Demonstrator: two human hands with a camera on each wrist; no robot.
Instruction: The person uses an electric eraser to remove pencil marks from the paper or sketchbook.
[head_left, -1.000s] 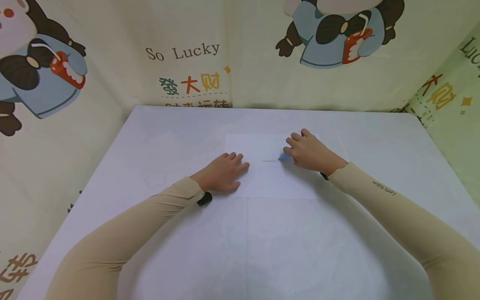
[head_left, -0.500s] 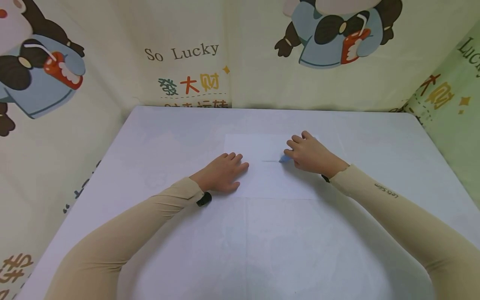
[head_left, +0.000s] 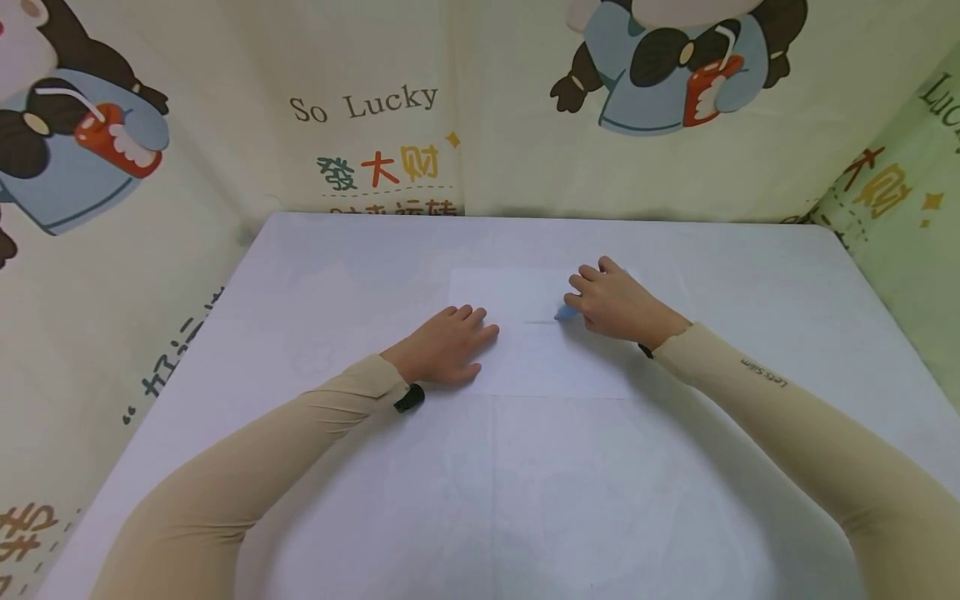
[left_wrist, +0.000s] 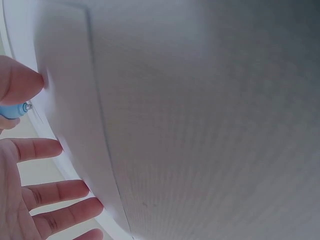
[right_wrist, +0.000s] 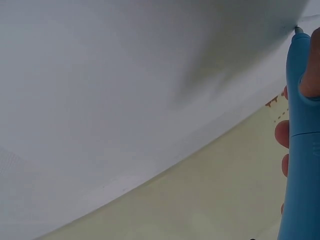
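Observation:
A white sheet of paper [head_left: 525, 367] lies on the white table, with a thin dark line [head_left: 537, 322] near its middle. My right hand [head_left: 621, 302] grips a thick blue pen-shaped tool [right_wrist: 301, 170] with a small metal tip. That tip touches the paper at the line's right end. In the right wrist view the thumb [right_wrist: 312, 70] presses the tool's side and other fingers curl behind it. My left hand [head_left: 442, 344] rests with spread fingers on the sheet's left part; its fingertips [left_wrist: 75, 190] touch the paper in the left wrist view.
The table [head_left: 360, 258] has a white cover with a crease running toward me. Behind and beside it hangs a cream curtain [head_left: 510, 167] printed with cartoon figures and lettering. Dark bands [head_left: 410, 398] show at the wrists.
My right hand and the blue tool have shifted slightly toward me, then back up and left, along the line's right end. My left hand stays put.

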